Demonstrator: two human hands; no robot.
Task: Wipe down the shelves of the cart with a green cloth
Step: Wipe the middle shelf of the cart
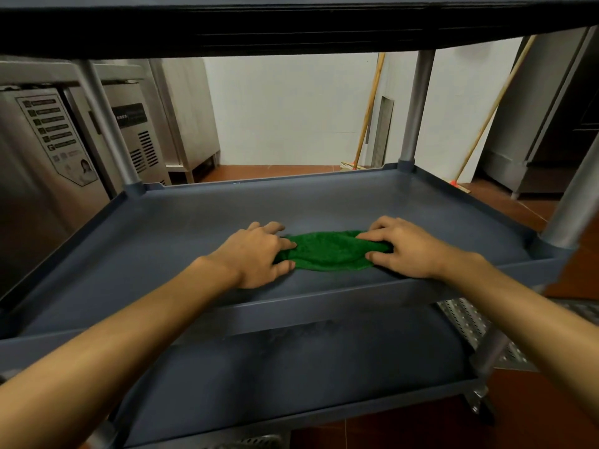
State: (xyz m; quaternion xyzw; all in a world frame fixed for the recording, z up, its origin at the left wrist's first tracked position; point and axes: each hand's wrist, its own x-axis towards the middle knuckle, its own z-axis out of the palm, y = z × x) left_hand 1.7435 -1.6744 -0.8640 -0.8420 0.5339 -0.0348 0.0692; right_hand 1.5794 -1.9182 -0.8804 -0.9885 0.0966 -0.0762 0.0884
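Cart [421, 102]: a big grey-blue cart with silver posts is seen from close up, and three shelves are shown.
Middle shelf [227, 209]: a flat tray with a low rim; the cloth is laid on it, near the front edge.
Bottom shelf [291, 367]: it is seen below the middle one.
Steel cabinets [48, 150]: they are placed behind the cart on the left.
Brooms [369, 108]: two are leaned on the white wall at the back.
Green cloth [327, 251]: it is bunched up between the two hands and pressed flat on the middle shelf.
Left hand [256, 254]: the fingers are curled over the left end of the cloth, which is pinched by the thumb.
Right hand [402, 247]: the fingers are bent over the right end of the cloth, and it is gripped.
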